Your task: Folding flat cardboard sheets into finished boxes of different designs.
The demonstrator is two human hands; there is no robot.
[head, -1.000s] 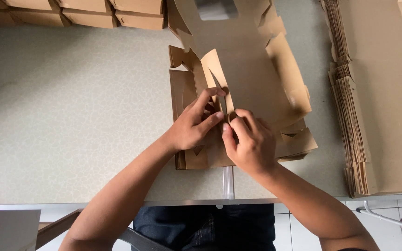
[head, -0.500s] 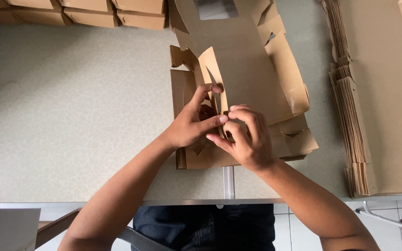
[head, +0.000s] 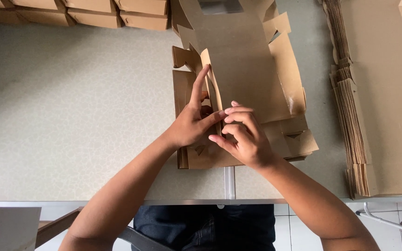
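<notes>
Together, left hand [head: 192,124] fingers splayed, right hand [head: 246,139] curled, pinching cardboard flap [head: 211,86]

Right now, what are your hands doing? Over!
Left hand and right hand both pinching the upright flap of the cardboard box blank. Flat stack off right, apart.
</notes>
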